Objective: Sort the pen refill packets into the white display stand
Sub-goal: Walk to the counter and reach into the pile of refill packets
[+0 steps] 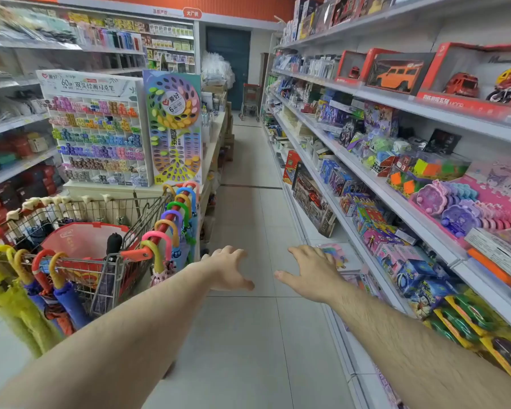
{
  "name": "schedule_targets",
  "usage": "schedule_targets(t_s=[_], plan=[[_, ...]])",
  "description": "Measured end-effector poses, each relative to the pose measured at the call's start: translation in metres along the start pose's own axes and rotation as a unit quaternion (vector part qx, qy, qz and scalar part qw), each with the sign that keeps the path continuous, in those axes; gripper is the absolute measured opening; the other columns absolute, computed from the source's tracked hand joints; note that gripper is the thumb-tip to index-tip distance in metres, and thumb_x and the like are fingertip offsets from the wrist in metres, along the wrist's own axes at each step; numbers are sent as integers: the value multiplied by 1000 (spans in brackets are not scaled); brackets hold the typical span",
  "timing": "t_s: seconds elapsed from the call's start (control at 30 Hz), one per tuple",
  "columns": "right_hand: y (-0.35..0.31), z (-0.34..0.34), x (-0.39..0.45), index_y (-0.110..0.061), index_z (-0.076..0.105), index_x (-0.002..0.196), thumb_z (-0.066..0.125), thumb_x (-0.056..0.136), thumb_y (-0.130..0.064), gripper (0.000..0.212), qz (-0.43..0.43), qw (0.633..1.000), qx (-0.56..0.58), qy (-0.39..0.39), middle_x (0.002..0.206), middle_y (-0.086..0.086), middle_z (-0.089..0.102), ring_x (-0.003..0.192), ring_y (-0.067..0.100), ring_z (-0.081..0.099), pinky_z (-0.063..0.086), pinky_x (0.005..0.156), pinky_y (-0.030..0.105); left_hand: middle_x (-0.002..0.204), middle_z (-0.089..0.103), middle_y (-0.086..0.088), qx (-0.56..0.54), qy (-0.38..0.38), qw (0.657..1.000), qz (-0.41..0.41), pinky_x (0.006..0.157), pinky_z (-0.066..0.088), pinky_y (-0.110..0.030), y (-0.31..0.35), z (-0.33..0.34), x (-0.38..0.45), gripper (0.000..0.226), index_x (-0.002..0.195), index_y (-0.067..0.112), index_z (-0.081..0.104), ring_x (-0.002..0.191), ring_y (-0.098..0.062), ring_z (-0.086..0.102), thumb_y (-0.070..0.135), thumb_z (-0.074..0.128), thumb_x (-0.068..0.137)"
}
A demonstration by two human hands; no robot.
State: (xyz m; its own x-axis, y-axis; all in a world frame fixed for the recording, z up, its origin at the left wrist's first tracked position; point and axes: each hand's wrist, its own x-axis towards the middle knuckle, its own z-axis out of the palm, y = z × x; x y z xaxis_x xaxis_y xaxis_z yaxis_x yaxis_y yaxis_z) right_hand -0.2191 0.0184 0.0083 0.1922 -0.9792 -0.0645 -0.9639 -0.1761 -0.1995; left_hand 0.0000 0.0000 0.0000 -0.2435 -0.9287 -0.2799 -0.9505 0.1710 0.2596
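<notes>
Here both bare hands reach out over the pale tiled aisle floor [248,202] with nothing in them: the left hand [227,268] has its fingers spread and loosely bent, and the right hand [310,268] is likewise splayed wide, thumb pointing inward. No pen refill packets can be picked out anywhere in the view, so I cannot tell where they lie. The only white stand I can see is the white gridded cardboard display stand [96,134] filled with coloured marker caps, standing upright on a counter ahead and to the left, well apart from both hands; whether it is the stand meant is uncertain. It sits beyond the wire shopping trolley [112,246] hung with bright hooked umbrella handles, so the left hand is the nearer one.
</notes>
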Motion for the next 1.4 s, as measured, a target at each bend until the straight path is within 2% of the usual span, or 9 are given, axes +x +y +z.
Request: schedule_targets(t_s=[0.33, 0.47, 0.6, 0.67, 0.73, 0.87, 1.17, 1.3, 1.4], plan=[[-7, 46, 34, -25, 29, 153, 42, 90, -69, 78, -21, 999, -23, -29, 157, -3, 29, 146, 20, 15, 10, 117, 40, 153, 32, -2, -6, 5, 1000, 26, 113, 27, -46, -39, 38, 32, 86, 151, 28, 26, 143, -27, 28, 60, 64, 81], [5, 67, 49, -29, 25, 154, 18, 67, -84, 103, -17, 998, -6, -56, 162, 1, 17, 148, 21, 7, 6, 119, 42, 153, 32, 0, -18, 0, 999, 34, 114, 26, -45, -47, 55, 56, 86, 151, 28, 27, 143, -25, 27, 60, 64, 80], [39, 80, 85, -30, 17, 157, 34, 84, -78, 89, -7, 997, -6, -72, 164, 4, 4, 150, 23, 1, 2, 120, 45, 152, 32, 2, -32, -10, 999, 40, 114, 26, -44, -38, 64, 99, 87, 150, 29, 29, 143, -24, 28, 62, 62, 77], [61, 86, 111, -31, 14, 157, 29, 80, -83, 94, -6, 996, -3, -86, 165, 5, 1, 151, 23, -1, 2, 121, 44, 151, 31, 4, -28, -12, 999, 44, 114, 25, -42, -27, 63, 128, 88, 150, 30, 29, 143, -23, 27, 63, 61, 74], [86, 90, 144, -31, 13, 157, 18, 71, -86, 103, -13, 995, 7, -97, 165, 5, -1, 151, 23, -1, 3, 121, 43, 152, 30, 5, -32, -11, 998, 44, 115, 24, -42, -17, 59, 162, 88, 150, 31, 29, 143, -21, 26, 64, 59, 74], [145, 80, 224, -30, 13, 157, 37, 90, -74, 84, -24, 992, 46, -113, 166, 5, 1, 151, 23, 1, 4, 120, 42, 154, 26, 6, -49, -13, 999, 19, 116, 21, -43, 4, 40, 240, 101, 150, 35, 28, 146, -21, 21, 76, 37, 58], [223, 45, 397, -27, 14, 158, 40, 91, -71, 83, -64, 986, 53, -143, 165, 3, 7, 151, 21, 5, 7, 120, 40, 158, 22, 4, -56, -18, 998, -37, 119, 20, -45, 11, -13, 409, 82, 151, 36, 25, 147, -22, 20, 61, 60, 82], [230, 44, 497, -29, 15, 157, 18, 68, -86, 105, -90, 984, 39, -150, 165, 5, 6, 151, 23, 6, 9, 120, 42, 157, 24, 4, -70, 0, 996, -54, 118, 22, -45, -16, -35, 496, 81, 151, 34, 27, 146, -22, 22, 60, 60, 81], [234, 43, 584, -30, 16, 156, 16, 65, -86, 107, -94, 986, 30, -137, 165, 4, 7, 151, 23, 8, 10, 120, 42, 157, 25, 4, -78, 20, 995, -55, 118, 23, -45, -39, -57, 573, 82, 151, 34, 28, 146, -22, 23, 61, 62, 81]])
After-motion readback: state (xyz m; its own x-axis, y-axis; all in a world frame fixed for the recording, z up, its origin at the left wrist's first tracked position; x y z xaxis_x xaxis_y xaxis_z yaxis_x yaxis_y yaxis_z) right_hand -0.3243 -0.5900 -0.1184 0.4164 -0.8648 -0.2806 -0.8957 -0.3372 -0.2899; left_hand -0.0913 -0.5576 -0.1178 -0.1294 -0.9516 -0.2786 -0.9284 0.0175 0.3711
